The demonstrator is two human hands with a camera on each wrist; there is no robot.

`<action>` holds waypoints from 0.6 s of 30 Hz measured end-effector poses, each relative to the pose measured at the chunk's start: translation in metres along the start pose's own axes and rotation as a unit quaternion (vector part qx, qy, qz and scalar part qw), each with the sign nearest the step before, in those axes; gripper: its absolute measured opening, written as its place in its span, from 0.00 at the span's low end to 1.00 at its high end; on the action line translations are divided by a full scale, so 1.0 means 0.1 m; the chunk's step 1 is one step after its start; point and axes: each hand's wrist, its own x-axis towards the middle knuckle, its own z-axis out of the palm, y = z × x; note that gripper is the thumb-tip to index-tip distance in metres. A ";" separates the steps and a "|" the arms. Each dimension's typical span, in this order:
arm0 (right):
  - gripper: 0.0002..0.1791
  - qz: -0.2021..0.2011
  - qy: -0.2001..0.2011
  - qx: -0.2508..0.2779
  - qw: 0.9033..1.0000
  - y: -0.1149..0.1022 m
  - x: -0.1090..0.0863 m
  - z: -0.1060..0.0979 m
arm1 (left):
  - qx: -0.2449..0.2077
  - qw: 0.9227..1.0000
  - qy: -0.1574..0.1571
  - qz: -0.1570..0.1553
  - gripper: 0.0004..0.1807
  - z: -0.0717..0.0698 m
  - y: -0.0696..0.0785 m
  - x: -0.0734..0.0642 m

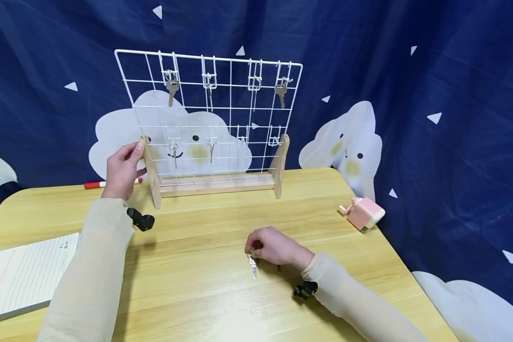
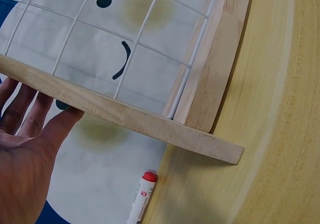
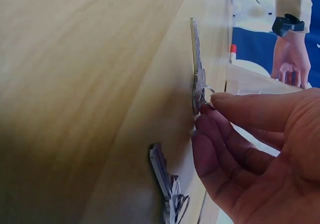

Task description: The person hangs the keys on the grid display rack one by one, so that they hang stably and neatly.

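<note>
A white wire grid rack [image 1: 231, 109] stands on wooden supports near the table's back edge. My left hand [image 1: 123, 171] grips its left wooden post [image 1: 152, 175], thumb and fingers at the wood's edge in the left wrist view. With thumb and fingertips, my right hand [image 1: 278, 244] pinches the small ring of a silver key [image 3: 196, 79], low at the tabletop. Whether that key touches the table I cannot tell. Another key [image 3: 172, 191] with a ring lies beside the right hand, mostly hidden in the head view. Several keys, such as this one [image 1: 172, 90], hang from the grid's hooks.
Two lower-right hooks, one of them here [image 1: 275, 140], hold no key. A red-capped marker [image 1: 95, 185] lies behind the left hand. At left is a lined notepad [image 1: 30, 270]; a pink crank sharpener [image 1: 365, 213] sits by the right table edge. Behind hangs a blue curtain [image 1: 346, 57].
</note>
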 end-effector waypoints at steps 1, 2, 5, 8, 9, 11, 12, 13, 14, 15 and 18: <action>0.08 0.000 -0.001 -0.001 1.000 0.00 0.00 0.00 | -0.001 1.000 0.000 0.000 0.35 0.00 0.00 0.00; 0.08 0.000 -0.001 -0.001 1.000 0.00 0.00 0.01 | -0.001 1.000 0.001 0.000 0.35 0.00 -0.01 0.00; 0.09 -0.002 -0.002 0.001 1.000 0.01 0.00 0.00 | 0.000 1.000 0.000 0.001 0.35 0.00 -0.01 0.00; 0.08 -0.008 0.002 0.005 1.000 0.01 -0.01 -0.02 | -0.003 1.000 -0.001 0.003 0.34 0.00 -0.01 0.00; 0.08 -0.010 0.005 0.004 1.000 0.02 -0.01 -0.02 | -0.003 1.000 -0.001 0.003 0.34 0.00 -0.01 -0.01; 0.07 -0.013 0.011 0.004 1.000 0.02 -0.02 -0.04 | -0.006 1.000 -0.002 0.003 0.34 0.00 -0.01 -0.01; 0.07 -0.015 0.014 0.002 1.000 0.02 -0.03 -0.04 | -0.008 1.000 -0.002 0.004 0.34 0.00 -0.01 -0.01; 0.07 -0.017 0.016 0.002 1.000 0.02 -0.03 -0.05 | -0.008 1.000 -0.002 0.004 0.34 0.00 -0.01 -0.01; 0.06 -0.018 0.018 0.002 1.000 0.02 -0.03 -0.06 | -0.008 1.000 -0.002 0.003 0.34 0.01 -0.01 -0.01; 0.06 -0.018 0.017 0.006 1.000 0.02 -0.04 -0.06 | -0.007 1.000 -0.002 0.004 0.34 0.00 -0.01 -0.01; 0.07 -0.017 0.017 0.021 0.999 0.02 -0.04 -0.10 | -0.006 1.000 -0.002 0.005 0.34 0.00 -0.01 -0.01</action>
